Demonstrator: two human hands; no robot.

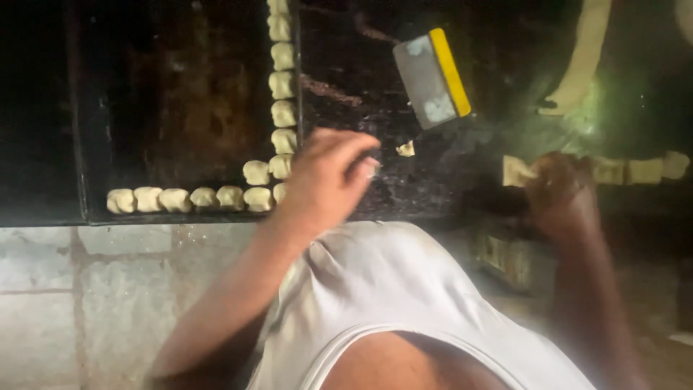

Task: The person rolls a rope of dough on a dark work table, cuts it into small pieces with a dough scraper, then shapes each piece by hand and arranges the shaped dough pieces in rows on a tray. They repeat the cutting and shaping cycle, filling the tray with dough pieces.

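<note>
My left hand hovers, blurred, over the near right corner of a dark baking tray. Its fingers are bent and its palm faces down, so whatever is under it is hidden. Dough balls line the tray's near edge, and more dough balls run up its right edge. My right hand pinches a cut dough piece at the end of a row of cut dough pieces. A small scrap of dough lies between my hands.
A metal dough scraper with a yellow handle lies on the dark worktop beyond my left hand. A long dough rope stretches away at the far right. Pale floor tiles show below the counter's edge.
</note>
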